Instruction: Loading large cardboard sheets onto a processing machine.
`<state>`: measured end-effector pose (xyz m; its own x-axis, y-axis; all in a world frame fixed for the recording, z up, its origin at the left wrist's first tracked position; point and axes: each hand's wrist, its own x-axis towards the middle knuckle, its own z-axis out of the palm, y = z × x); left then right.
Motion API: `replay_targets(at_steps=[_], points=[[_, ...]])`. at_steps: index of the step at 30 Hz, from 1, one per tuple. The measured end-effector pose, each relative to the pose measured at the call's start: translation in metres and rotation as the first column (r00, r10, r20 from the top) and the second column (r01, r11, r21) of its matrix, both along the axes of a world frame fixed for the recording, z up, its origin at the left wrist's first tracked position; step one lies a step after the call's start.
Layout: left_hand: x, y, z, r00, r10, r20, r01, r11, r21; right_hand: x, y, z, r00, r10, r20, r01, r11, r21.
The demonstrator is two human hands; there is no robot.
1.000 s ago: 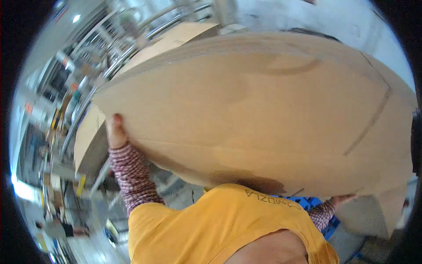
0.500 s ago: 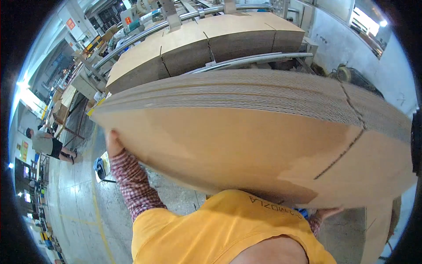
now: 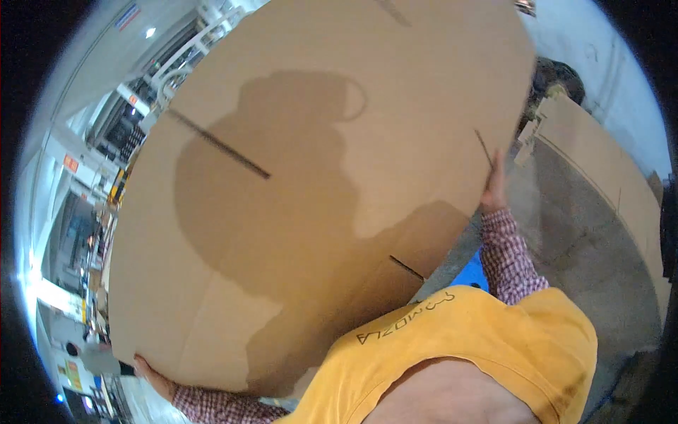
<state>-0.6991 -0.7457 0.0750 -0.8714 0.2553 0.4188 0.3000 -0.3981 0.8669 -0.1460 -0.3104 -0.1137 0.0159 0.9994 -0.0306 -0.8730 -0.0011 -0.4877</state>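
A large brown stack of cardboard sheets (image 3: 395,162) stands tilted up in front of me and fills most of the view. Dark narrow slots cut into its face, and shadows fall across it. My left hand (image 3: 152,376) grips its lower left edge. On the right side, my right hand (image 3: 496,185) clasps the edge beside a short slot, fingers partly hidden behind the board. The thickness of the stack is hidden from this angle.
More cardboard (image 3: 600,148) stands along the pale wall (image 3: 600,49) at right, above grey floor (image 3: 565,212). Something blue (image 3: 472,272) shows below the stack near my right forearm. Another person (image 3: 99,358) stands far off at the left.
The stack has swung up and turned, so its slotted face now fills the view and hides the machine behind. My right hand has risen along the right edge; my left hand sits lower.
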Motion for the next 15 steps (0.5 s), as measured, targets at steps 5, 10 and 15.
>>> replay_targets(at_steps=[5, 10, 15], points=[[-0.121, 0.007, -0.006, 0.981, 0.104, -0.166, -0.162, 0.905, -0.393, -0.082, 0.063, 0.013, 0.993, -0.032, 0.116, 0.040, 0.997, -0.066], [-0.183, 0.085, -0.005, 0.999, -0.030, -0.032, 0.007, 0.830, -0.558, -0.141, 0.103, 0.013, 0.934, -0.020, 0.356, 0.067, 0.991, -0.118], [-0.236, 0.163, -0.037, 0.906, -0.319, 0.277, 0.416, 0.559, -0.717, -0.168, 0.096, 0.058, 0.836, -0.134, 0.532, 0.182, 0.983, -0.039]])
